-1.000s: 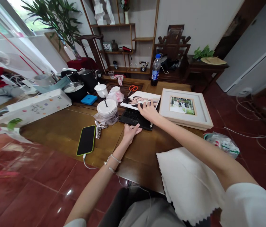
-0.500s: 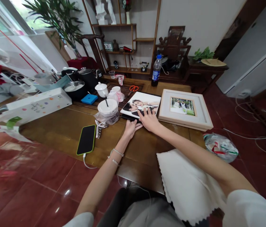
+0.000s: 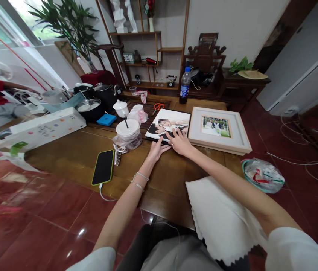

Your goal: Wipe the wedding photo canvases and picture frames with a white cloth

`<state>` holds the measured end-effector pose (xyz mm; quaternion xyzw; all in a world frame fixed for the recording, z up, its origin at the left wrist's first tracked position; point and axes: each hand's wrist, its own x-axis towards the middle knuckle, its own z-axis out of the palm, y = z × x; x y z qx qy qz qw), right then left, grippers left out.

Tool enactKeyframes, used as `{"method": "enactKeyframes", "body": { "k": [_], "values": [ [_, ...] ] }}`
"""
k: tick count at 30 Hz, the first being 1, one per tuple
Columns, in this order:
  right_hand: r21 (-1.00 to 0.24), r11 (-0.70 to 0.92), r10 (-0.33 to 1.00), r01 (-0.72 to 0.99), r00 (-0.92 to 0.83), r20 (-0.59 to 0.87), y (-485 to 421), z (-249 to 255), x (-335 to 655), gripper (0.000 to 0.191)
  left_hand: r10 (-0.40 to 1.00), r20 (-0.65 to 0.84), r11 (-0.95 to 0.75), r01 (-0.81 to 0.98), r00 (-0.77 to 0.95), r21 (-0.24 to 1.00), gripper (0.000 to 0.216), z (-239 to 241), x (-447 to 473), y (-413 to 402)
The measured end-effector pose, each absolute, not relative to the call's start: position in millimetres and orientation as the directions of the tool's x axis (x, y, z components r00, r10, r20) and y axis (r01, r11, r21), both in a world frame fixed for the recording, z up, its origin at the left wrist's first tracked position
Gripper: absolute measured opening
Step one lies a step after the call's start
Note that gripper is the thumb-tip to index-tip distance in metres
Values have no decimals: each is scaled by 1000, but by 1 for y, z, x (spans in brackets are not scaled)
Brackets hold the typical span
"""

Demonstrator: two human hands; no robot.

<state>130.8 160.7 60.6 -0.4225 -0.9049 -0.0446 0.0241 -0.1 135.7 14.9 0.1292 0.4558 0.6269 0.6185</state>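
A large photo print (image 3: 168,123) lies flat on a black backing board on the wooden table (image 3: 71,158). My right hand (image 3: 179,142) rests on the print's near edge with fingers stretched out flat. My left hand (image 3: 157,149) touches the near left corner of the board, fingers extended and pressed against its edge. Right beside the print sits a white picture frame (image 3: 218,130) holding a small photo.
A phone (image 3: 103,167) with a green case lies left of my hands, cable attached. A white bowl (image 3: 127,130), teapot (image 3: 120,108), pots, a long white box (image 3: 38,128), scissors (image 3: 159,106) and a bottle (image 3: 184,86) crowd the table's far side. A white cloth (image 3: 221,218) lies on my lap.
The print has slid toward me over the black board and now covers it. Both hands have drawn back to its near edge.
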Motion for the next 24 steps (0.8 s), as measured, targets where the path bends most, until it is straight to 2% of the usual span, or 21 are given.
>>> {"method": "enactKeyframes", "body": {
  "k": [8,15,20,24],
  "values": [
    [-12,625,778,781,-622,88,165,59,129,53,896,-402,192,-648,-191,737,35,17,1,142],
    [-136,638,769,758,-635,69,181,74,134,54,889,-424,215,-661,-173,719,34,18,0,150],
    [-211,647,763,733,-620,184,186,109,180,51,875,-452,231,-670,-175,705,40,16,-2,156],
    [-295,575,803,763,-457,382,179,120,252,44,870,-464,239,-680,-166,693,43,18,-2,159]
  ]
}}
